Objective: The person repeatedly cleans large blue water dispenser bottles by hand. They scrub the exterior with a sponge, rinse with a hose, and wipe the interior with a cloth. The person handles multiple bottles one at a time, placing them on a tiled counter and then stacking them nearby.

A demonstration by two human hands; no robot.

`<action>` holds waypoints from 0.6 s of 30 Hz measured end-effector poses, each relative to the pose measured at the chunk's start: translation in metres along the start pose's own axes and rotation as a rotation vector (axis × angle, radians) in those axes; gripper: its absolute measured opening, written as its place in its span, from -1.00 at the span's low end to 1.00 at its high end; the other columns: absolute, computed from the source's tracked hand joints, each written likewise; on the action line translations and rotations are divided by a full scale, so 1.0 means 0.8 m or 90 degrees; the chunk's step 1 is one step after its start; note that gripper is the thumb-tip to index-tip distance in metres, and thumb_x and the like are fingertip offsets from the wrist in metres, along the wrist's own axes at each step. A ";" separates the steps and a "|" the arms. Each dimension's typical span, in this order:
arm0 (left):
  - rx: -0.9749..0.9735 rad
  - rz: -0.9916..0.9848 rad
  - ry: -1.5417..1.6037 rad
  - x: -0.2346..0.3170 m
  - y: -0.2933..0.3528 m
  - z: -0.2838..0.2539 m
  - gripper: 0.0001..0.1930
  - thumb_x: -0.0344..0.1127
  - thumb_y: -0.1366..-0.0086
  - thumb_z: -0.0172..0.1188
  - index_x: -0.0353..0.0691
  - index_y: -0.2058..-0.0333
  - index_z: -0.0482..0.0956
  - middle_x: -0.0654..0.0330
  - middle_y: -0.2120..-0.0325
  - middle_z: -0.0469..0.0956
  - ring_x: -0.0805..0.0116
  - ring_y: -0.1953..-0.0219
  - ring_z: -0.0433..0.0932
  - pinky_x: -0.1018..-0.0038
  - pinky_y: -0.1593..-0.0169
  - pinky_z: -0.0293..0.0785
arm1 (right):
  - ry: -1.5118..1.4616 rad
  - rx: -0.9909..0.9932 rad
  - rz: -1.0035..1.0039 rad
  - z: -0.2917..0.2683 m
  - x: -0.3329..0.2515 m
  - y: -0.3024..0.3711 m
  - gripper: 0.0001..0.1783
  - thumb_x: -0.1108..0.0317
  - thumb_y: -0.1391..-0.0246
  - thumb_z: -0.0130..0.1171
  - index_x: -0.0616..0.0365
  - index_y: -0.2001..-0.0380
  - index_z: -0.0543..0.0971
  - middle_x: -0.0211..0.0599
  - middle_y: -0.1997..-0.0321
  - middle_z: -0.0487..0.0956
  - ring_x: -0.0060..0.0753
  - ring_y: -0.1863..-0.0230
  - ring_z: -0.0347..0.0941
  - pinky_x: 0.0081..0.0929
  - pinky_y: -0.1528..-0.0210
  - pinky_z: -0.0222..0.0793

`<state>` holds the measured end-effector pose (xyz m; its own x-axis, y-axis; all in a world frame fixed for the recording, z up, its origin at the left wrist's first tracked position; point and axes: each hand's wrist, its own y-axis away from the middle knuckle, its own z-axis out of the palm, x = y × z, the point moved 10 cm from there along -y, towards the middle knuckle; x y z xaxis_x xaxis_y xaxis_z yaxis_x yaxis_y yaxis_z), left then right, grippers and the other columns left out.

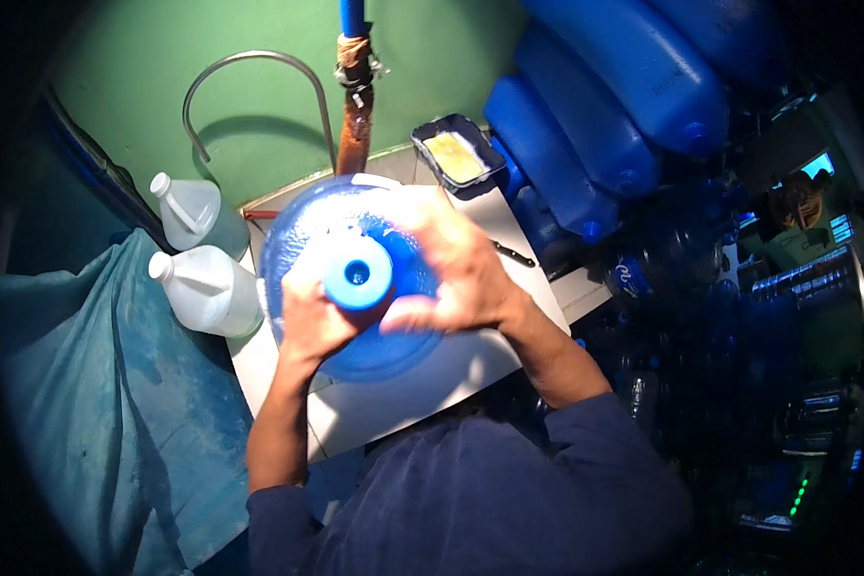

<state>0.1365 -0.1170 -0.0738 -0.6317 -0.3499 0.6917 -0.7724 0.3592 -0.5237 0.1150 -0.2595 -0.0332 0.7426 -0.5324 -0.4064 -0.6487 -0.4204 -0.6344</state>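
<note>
A large round, see-through blue water jug stands upright on a white tiled counter in front of me. At its top is a bright blue neck with a small dark hole in the middle. My left hand is closed around the near left side of the neck; its fingertips are hidden behind it. On the right side of the jug, my right hand is open, its thumb apart and pointing toward the neck. Strong light washes out the right fingers, so I cannot tell whether they touch the jug.
Two whitish plastic jugs with handles stand at the left by a teal cloth. A curved metal pipe rises behind. A black tray holding a yellow sponge, a black-handled knife and big blue containers are at the right.
</note>
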 end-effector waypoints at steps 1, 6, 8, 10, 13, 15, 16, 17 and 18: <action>-0.007 -0.039 -0.015 -0.042 0.016 0.020 -0.51 -0.20 0.06 0.52 -0.25 0.13 0.65 0.13 0.26 0.69 0.28 0.20 0.68 0.39 0.04 0.55 | -0.012 0.002 0.121 0.010 0.058 0.033 -0.17 -0.20 0.13 0.40 0.25 -0.04 0.49 0.07 -0.07 0.51 0.09 -0.08 0.46 -0.11 -0.15 0.37; 0.112 -0.236 0.086 -0.201 0.083 0.107 -0.51 -0.26 0.11 0.54 -0.25 0.18 0.59 0.06 0.32 0.65 0.17 0.24 0.67 0.30 0.10 0.57 | 0.366 -0.153 0.581 0.046 0.304 0.272 -0.32 0.29 -0.05 0.25 0.05 -0.27 0.37 0.07 -0.26 0.37 0.12 -0.25 0.30 -0.10 -0.28 0.20; 0.105 -0.346 0.134 -0.234 0.109 0.134 -0.37 -0.29 0.13 0.56 -0.24 0.05 0.49 0.06 0.21 0.61 0.16 0.13 0.63 0.32 0.00 0.53 | 0.426 -0.251 0.523 0.062 0.338 0.328 -0.36 0.39 -0.04 0.23 -0.01 -0.25 0.41 -0.02 -0.16 0.44 0.02 -0.19 0.34 -0.10 -0.21 0.22; 0.031 -0.372 0.102 -0.242 0.115 0.148 -0.33 -0.27 0.14 0.58 -0.24 0.03 0.47 0.05 0.18 0.60 0.15 0.09 0.61 0.32 -0.03 0.50 | 0.383 -0.217 0.441 0.059 0.350 0.341 -0.41 0.47 -0.04 0.18 0.02 -0.21 0.45 -0.11 -0.02 0.48 -0.06 -0.08 0.39 -0.11 -0.12 0.25; -0.066 -0.444 0.195 -0.252 0.108 0.154 -0.41 -0.18 0.05 0.58 -0.23 0.06 0.53 0.18 0.20 0.61 0.41 0.11 0.55 0.43 -0.04 0.46 | 0.248 -0.155 0.405 0.055 0.346 0.328 -0.46 0.54 -0.07 0.05 0.13 -0.19 0.43 -0.07 0.04 0.48 0.04 -0.02 0.41 -0.12 -0.08 0.31; -0.104 -0.510 0.133 -0.266 0.098 0.150 -0.53 0.02 -0.13 0.41 -0.29 0.21 0.64 0.19 0.29 0.63 0.43 0.19 0.56 0.43 0.02 0.47 | 0.032 -0.112 0.416 0.071 0.330 0.309 -0.44 0.54 -0.10 -0.02 0.15 -0.22 0.38 0.01 -0.04 0.47 0.13 -0.07 0.41 -0.13 -0.15 0.32; -0.128 -0.487 0.105 -0.265 0.083 0.151 -0.45 0.14 -0.21 0.26 -0.37 0.23 0.66 0.12 0.33 0.65 0.40 0.20 0.57 0.42 0.02 0.48 | -0.073 -0.097 0.402 0.085 0.315 0.297 -0.43 0.53 -0.12 -0.05 0.16 -0.25 0.35 0.05 -0.09 0.46 0.15 -0.10 0.41 -0.15 -0.19 0.32; -0.210 -0.555 0.024 -0.275 0.085 0.163 -0.41 0.17 -0.20 0.22 -0.38 0.23 0.66 -0.02 0.31 0.65 0.24 0.18 0.61 0.33 0.03 0.48 | -0.202 -0.131 0.387 0.112 0.295 0.289 -0.46 0.49 -0.20 -0.06 0.14 -0.28 0.34 0.07 -0.19 0.44 0.07 -0.19 0.40 -0.23 -0.25 0.28; -0.205 -0.607 -0.085 -0.283 0.082 0.158 -0.38 0.21 -0.19 0.18 -0.38 0.22 0.67 -0.16 0.29 0.65 0.08 0.17 0.65 0.24 0.03 0.49 | -0.243 -0.130 0.342 0.131 0.272 0.280 -0.51 0.44 -0.28 -0.07 0.18 -0.27 0.35 0.00 -0.23 0.45 -0.03 -0.24 0.39 -0.32 -0.31 0.22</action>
<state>0.2210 -0.1236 -0.3276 0.2218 -0.6993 0.6796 -0.9163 0.0889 0.3905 0.1487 -0.3922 -0.3324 0.2915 -0.4251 -0.8569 -0.9337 -0.3212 -0.1582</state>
